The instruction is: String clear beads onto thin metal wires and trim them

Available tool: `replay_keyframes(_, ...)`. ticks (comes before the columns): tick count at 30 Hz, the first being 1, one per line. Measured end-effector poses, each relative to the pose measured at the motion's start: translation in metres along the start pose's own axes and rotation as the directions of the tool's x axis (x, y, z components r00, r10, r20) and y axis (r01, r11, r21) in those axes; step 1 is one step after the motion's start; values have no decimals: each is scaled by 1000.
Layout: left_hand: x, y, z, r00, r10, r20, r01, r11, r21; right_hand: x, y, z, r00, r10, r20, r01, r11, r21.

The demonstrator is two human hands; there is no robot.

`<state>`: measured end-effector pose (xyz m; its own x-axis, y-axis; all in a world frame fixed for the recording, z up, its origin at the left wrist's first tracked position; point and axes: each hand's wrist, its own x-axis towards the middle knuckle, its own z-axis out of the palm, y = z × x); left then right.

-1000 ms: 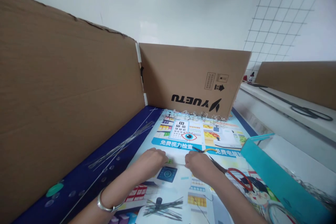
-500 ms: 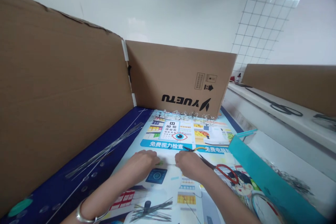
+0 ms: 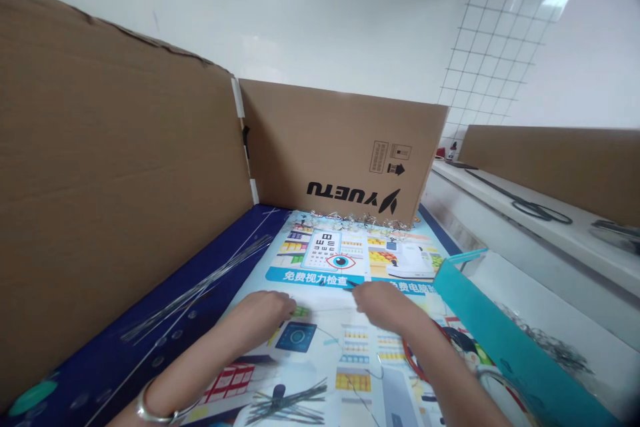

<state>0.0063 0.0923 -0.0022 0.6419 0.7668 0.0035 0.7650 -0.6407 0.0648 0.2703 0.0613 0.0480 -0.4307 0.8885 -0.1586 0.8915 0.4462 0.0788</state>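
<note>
Metal wire [image 3: 330, 309] runs between the left hand [image 3: 273, 307] at nine o'clock and the right hand [image 3: 384, 305] at three, fingers seemingly pinching it; tugging too hard could make it slip.

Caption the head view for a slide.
Left hand and right hand over a printed sheet, near thin wires and a teal box.

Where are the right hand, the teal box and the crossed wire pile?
Right hand [image 3: 383, 307]: head view, back of the hand.
Teal box [image 3: 500, 339]: head view, long side wall.
Crossed wire pile [image 3: 289, 402]: head view, where strands cross.
</note>
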Motion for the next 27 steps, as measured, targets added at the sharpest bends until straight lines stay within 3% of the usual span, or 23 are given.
replay_keyframes(5, -2, -4, 0, 999, -20, 35, 16, 992, 122, -17, 35, -18, 982, 189, -29, -190, 980, -56)
replay_keyframes(8, -2, -1, -3, 999, -20, 38, 15, 992, 129, -21, 39, -23, 973, 226, -35, -228, 972, -63)
replay_keyframes(12, -3, 9, -14, 998, -57, -31, 60, 990, 125, -17, 26, -21, 983, 177, -55, -180, 982, -62)
replay_keyframes(16, -3, 22, -30, 964, -132, -229, 151, 986, 68, -12, 8, -19, 991, 93, -91, -100, 992, -76)
replay_keyframes(19, -2, 30, -36, 936, -120, -330, 147, 987, 60, -11, -4, -23, 991, 45, -125, -57, 994, -93)
replay_keyframes(27, 0, 27, -17, 978, -55, -199, 67, 996, 53, -7, -23, -30, 979, -3, -202, -24, 991, -131)
